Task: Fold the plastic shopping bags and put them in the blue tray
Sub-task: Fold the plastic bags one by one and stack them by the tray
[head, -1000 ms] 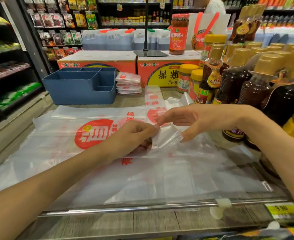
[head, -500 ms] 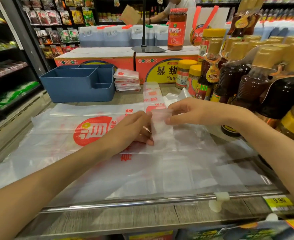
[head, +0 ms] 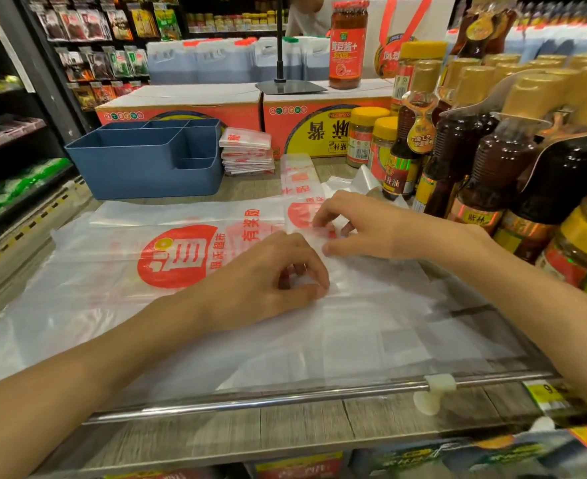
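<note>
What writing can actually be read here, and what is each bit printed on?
"黄豆酱+": tall red jar on the boxes.
"麻酱", upside down: cardboard box.
"有奖励": flat plastic bag.
"9": yellow price tag, rest cut off.
Sauce bottle labels, shelf packets, folded bag stack: too small or blurred.

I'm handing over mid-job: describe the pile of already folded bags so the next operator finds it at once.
Start at the blue plastic divided tray at the back left of the wooden counter. Directly against its right side, in front of the orange cardboard carton, sits the small stack of folded white-and-red plastic bags. Unlike the flat bags spread nearby, it is a compact layered square pile.
</note>
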